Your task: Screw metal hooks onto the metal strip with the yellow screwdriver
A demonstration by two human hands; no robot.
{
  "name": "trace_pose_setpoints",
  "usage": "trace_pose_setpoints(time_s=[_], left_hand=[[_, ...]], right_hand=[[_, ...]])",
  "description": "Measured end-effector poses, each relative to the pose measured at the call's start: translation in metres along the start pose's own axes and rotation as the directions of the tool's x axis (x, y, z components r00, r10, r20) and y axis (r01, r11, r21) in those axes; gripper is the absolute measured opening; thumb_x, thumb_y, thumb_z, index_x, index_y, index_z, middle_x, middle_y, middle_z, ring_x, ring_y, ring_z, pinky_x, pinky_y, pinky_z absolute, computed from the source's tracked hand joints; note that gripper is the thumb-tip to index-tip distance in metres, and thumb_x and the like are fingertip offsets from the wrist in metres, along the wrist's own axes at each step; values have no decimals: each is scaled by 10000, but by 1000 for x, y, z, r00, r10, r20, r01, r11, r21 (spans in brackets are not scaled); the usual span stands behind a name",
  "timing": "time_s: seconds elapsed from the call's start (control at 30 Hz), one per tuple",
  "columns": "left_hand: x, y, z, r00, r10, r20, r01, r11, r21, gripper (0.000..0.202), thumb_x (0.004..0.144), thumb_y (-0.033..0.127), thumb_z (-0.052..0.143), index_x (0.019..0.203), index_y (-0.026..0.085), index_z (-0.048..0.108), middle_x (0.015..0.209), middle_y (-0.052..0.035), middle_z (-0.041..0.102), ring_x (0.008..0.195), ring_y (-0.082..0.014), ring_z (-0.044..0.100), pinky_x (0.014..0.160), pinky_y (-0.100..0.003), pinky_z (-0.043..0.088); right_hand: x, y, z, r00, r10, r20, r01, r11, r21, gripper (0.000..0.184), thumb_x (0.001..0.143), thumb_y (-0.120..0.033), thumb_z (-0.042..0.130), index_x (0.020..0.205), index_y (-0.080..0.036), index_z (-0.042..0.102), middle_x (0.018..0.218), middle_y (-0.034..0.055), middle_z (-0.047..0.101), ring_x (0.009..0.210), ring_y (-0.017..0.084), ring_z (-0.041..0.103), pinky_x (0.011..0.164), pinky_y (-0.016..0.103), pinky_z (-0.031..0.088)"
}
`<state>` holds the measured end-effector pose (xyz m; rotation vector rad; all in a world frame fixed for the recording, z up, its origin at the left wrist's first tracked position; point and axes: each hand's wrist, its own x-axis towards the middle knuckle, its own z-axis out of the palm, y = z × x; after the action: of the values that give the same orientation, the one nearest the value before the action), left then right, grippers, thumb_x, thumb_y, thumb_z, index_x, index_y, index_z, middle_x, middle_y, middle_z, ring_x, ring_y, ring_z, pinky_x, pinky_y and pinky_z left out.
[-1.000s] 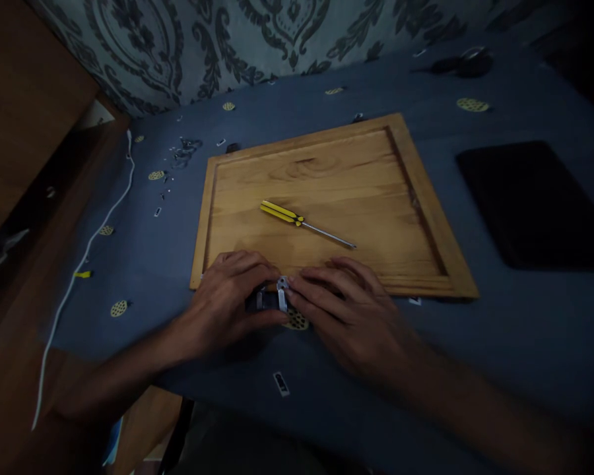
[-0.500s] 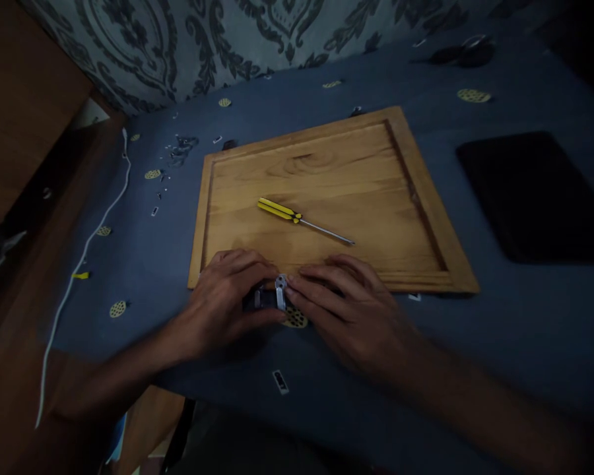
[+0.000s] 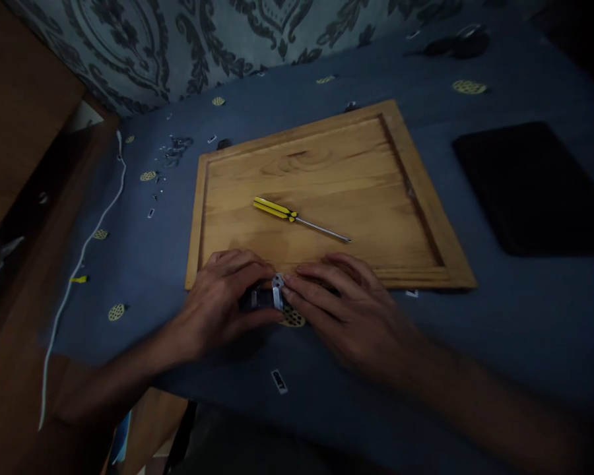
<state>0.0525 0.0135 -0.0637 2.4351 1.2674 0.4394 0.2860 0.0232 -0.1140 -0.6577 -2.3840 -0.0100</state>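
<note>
At the near edge of a framed wooden panel (image 3: 307,178), like a cabinet door, a small silvery metal hinge (image 3: 278,290) sits between my hands. My left hand (image 3: 218,297) curves round it, fingers at its far side and thumb at its near side. From the right, the fingertips of my right hand (image 3: 351,303) press against the hinge, their fingers close together. Part of the hinge is hidden by the fingers and in shadow. Beyond my hands, a yellow and black screwdriver (image 3: 301,220) lies on the panel, its tip pointing right.
A dark flat rectangular object (image 3: 529,188) lies right of the panel. Small metal parts (image 3: 175,150) and scattered screws (image 3: 158,188) lie to the left. A white cable (image 3: 84,251) runs along the table's left side. A dark object (image 3: 458,45) rests at the far right, on the blue patterned cloth (image 3: 336,389).
The view has shifted slightly, moving the scene a little left. Both hands stay around the hinge, which appears slightly turned. The screwdriver and panel stay in place.
</note>
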Motion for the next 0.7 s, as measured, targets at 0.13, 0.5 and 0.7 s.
trace_pose_setpoints(time_s=[0.13,0.5,0.7], left_hand=[[0,-1,2,1000,14,-14,-14,1000,-2,378,966,540,645,1104,188,645,1081,-58,722,1007,-223,683,862,-376,476],[1,1,3,999,24,-47,-23,1000,15,393,1000,568,578,1074,187,641,1068,-48,731,986,-211,673,850,-367,452],[0,1,3,999,0,-39,-1,1000,-19,385,993,560,597,1093,190,642,1095,-52,729,1000,-209,659,866,-369,435]], right_hand=[[-2,1,0,1000,-13,27,12,999,37,312,1036,-103,466,1147,-174,749,1171,72,799,1091,244,667,1000,481,489],[-1,0,-2,997,2,77,-5,999,36,338,1078,-160,420,1094,-185,757,1199,41,795,1101,246,658,1022,498,485],[-5,0,-2,991,29,130,-39,997,72,314,1074,-173,439,1138,-227,742,1217,36,786,1159,246,641,1050,508,462]])
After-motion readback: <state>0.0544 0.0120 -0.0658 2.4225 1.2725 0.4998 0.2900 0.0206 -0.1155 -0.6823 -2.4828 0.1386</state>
